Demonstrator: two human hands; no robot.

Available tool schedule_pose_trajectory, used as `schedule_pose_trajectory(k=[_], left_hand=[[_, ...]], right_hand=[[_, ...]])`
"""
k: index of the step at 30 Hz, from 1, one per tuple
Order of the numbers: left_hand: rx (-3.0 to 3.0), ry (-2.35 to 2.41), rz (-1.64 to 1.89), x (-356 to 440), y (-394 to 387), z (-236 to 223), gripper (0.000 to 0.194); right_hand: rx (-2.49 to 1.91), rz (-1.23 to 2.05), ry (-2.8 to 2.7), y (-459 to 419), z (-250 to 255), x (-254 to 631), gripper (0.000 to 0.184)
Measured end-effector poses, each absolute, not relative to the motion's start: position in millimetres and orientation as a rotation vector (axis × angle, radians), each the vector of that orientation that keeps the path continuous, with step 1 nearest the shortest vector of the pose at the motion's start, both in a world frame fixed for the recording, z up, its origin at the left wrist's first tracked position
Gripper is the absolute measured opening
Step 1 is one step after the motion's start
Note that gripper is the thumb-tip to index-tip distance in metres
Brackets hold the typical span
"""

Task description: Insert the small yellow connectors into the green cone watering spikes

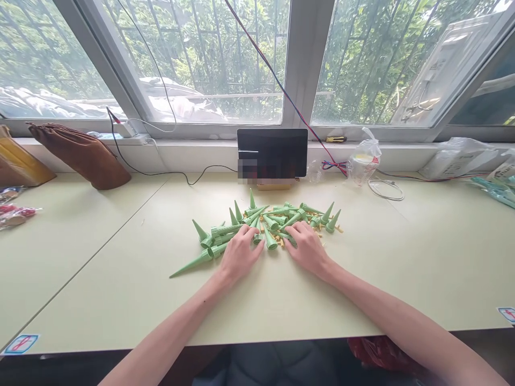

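A pile of green plastic cone-shaped spikes [271,238] with hollow, ribbed collars lies on the table in front of me. Small yellow plastic pieces [281,243] are mixed in among them. My left hand [241,249] rests palm down on the left part of the pile, fingers bent over the spikes and thumb apart. On the right part, my right hand [306,246] touches the pile with its fingers curved and thumb held away. Neither hand visibly grips a piece, though some fingertips are hidden among the spikes. One long spike [193,264] points toward the front left.
Behind the pile a black-screened tablet [272,153] stands on a small brown stand [274,187]. A bagged cup [363,166] and a white cable [386,190] are at the back right. A brown leather bag [86,158] lies back left. A yellow cutter [336,139] is on the windowsill.
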State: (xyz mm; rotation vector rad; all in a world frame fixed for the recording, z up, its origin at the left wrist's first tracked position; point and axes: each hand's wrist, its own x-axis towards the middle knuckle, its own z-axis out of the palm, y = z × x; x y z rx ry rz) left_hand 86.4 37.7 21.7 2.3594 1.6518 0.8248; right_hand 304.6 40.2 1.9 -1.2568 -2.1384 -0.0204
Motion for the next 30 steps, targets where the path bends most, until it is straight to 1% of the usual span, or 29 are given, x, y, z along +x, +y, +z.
schedule_pose_trajectory(k=[7, 10, 13, 17, 21, 24, 26, 28, 30], left_hand=[[2.409, 1.602, 0.744, 88, 37, 21, 0.011], [2.424, 1.604, 0.777, 87, 37, 22, 0.013], [2.432, 1.629, 0.932, 84, 38, 25, 0.017], [2.407, 1.766, 1.256, 76, 43, 30, 0.011], [2.350, 1.981, 1.451, 67, 48, 37, 0.009], [2.281, 2.113, 1.722, 57, 52, 48, 0.022], [2.129, 2.128, 1.895, 49, 55, 54, 0.036], [1.960, 2.072, 1.926, 40, 58, 58, 0.054], [1.798, 2.015, 1.829, 32, 63, 57, 0.062]], right_hand=[[-1.261, 0.003, -2.137, 40, 2, 305, 0.011], [-1.241, -0.012, -2.119, 38, 2, 304, 0.011], [-1.179, -0.031, -2.097, 36, 3, 302, 0.012], [-1.080, -0.013, -2.083, 34, 3, 299, 0.013], [-1.040, 0.003, -2.071, 34, 2, 298, 0.013], [-1.028, 0.005, -2.068, 34, 1, 298, 0.012], [-1.028, 0.009, -2.065, 35, 1, 299, 0.012], [-1.029, 0.016, -2.061, 35, 1, 299, 0.012], [-1.030, 0.023, -2.057, 35, 1, 299, 0.012]])
